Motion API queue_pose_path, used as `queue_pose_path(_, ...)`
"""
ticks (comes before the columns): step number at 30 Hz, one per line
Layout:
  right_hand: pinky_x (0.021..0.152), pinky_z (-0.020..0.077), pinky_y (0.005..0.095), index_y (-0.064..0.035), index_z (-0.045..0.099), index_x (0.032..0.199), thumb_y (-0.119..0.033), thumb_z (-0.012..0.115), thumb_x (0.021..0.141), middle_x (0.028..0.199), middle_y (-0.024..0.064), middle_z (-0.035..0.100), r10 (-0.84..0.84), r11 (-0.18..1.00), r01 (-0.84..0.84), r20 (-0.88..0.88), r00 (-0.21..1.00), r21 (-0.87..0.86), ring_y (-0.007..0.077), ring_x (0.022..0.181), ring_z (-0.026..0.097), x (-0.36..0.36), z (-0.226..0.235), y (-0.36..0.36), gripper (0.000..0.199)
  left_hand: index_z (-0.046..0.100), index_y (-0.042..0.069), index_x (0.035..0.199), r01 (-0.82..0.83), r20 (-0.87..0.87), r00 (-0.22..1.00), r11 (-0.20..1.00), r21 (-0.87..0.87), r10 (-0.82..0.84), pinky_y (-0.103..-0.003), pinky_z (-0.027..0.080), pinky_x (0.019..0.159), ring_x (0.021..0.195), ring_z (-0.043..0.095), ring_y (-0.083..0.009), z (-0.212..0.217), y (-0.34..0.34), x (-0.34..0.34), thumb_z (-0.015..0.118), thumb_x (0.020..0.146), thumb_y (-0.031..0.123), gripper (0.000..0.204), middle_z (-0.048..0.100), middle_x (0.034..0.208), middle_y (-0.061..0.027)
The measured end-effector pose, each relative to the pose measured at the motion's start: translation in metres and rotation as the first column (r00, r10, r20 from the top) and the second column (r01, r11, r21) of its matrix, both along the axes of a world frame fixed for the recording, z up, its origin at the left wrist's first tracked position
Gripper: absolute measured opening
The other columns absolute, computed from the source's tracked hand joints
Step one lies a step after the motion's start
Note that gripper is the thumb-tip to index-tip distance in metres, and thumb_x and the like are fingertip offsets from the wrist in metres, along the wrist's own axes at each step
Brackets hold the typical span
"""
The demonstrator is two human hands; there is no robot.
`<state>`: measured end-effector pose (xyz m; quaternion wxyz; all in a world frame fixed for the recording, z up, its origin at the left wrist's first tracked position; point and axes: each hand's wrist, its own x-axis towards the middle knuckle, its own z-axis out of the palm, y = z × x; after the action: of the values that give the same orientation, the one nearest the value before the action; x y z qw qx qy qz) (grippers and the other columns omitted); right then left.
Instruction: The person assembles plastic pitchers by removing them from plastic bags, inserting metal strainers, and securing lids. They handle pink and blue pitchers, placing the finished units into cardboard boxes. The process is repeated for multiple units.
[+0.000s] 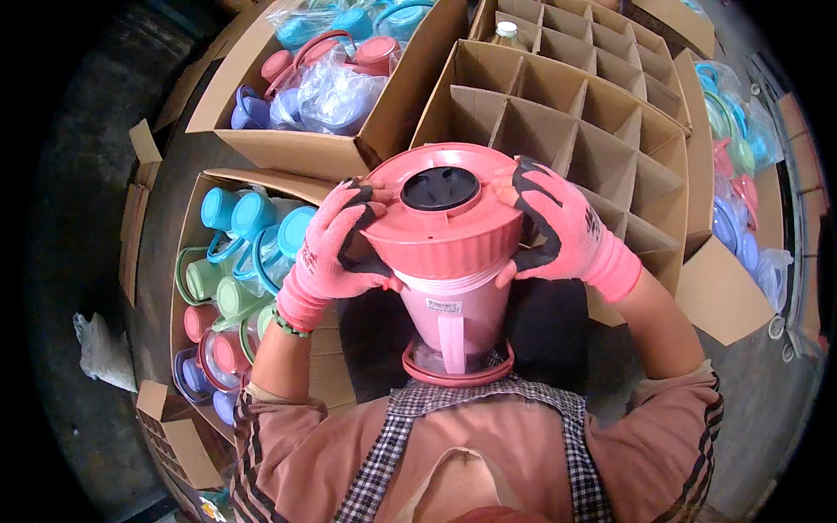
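Observation:
A pink plastic jug [451, 324] with a clear body stands upright in front of my chest. Its wide pink lid [440, 222], with a black round centre, sits on top. My left hand [336, 248], in a pink and black glove, grips the lid's left rim. On the lid's right rim, my right hand [558, 227], gloved the same way, holds it. A pink ring [456, 376] circles the jug's base near my checked apron.
A cardboard box with empty divider cells [602, 131] lies just beyond the jug. A box of blue, green and pink jugs [231, 279] stands at my left. Another box of bagged jugs [323, 83] sits at the back left. More bagged jugs [737, 174] lie at the right.

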<state>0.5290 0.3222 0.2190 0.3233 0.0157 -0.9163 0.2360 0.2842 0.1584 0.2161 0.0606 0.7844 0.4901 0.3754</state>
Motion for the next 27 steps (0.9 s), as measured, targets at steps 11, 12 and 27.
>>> queue_pose_path(11,0.092,0.0320,0.0459,0.0015,0.048,0.101,-0.030,0.077,0.050,0.104,0.0178,0.048,0.012,1.000,-0.015,0.121,0.993,0.018,0.0373,0.099,0.045,-0.002,0.025,-0.019,0.066,0.040,0.002,0.113,-0.049,0.023,0.998,0.998,-0.030,0.050,-0.049,0.027,0.095,0.104,0.045,-0.0369,0.012,-0.007,0.018,0.079,0.050,0.032,0.080,0.054,0.103,-0.0153)
queue_pose_path(12,0.092,0.0323,0.0460,0.0015,0.048,0.100,-0.029,0.077,0.051,0.103,0.0178,0.049,0.000,1.000,-0.003,0.122,0.993,0.024,0.0373,0.098,0.046,-0.002,0.024,-0.020,0.064,0.041,0.002,0.113,-0.047,0.062,0.997,0.999,0.001,0.047,-0.049,0.027,0.094,0.104,0.045,-0.0369,0.010,-0.007,0.020,0.079,0.050,0.031,0.079,0.055,0.103,-0.0153)
queue_pose_path(27,0.089,0.0351,0.0464,0.0009,0.049,0.093,-0.024,0.072,0.055,0.096,0.0181,0.048,-0.110,0.984,0.078,0.195,0.975,0.163,0.0370,0.094,0.047,0.001,0.032,-0.040,0.051,0.040,0.000,0.113,-0.180,-0.232,0.960,0.981,-0.066,0.160,-0.051,0.027,0.094,0.106,0.041,-0.0363,0.032,-0.021,0.039,0.075,0.055,0.030,0.074,0.053,0.107,-0.0132)
